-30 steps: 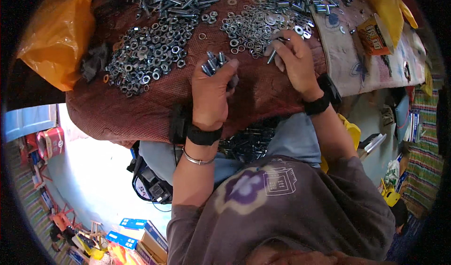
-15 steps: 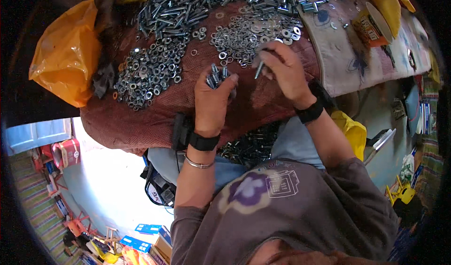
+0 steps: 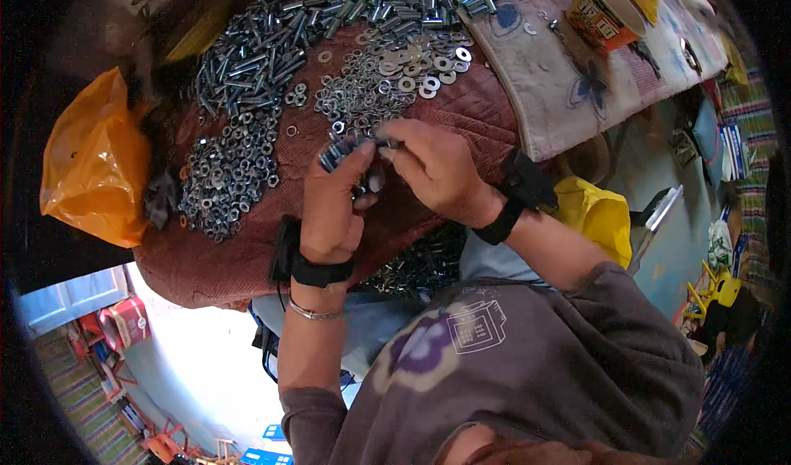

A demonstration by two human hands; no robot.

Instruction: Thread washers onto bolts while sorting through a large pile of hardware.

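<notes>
My left hand is closed around a small bunch of silvery bolts, their ends poking out above the thumb. Against its thumb and fingertips, my right hand pinches a single bolt, which is partly hidden and slightly blurred. Both hands are above a dark red cloth. Just beyond them lies a heap of flat and spring washers. To the left is a pile of hex nuts, and farther back a large spread of metal bolts and sleeves.
An orange plastic bag stands at the left. A paper cup sits on a pale flowered cloth at the far right. A yellow bag is beside my right forearm. Dark metal pieces lie in my lap.
My right hand has brought its bolt leftward from beside the washers to my left hand, and the two now touch. The whole view has shifted, too. The left hand still holds its bunch.
</notes>
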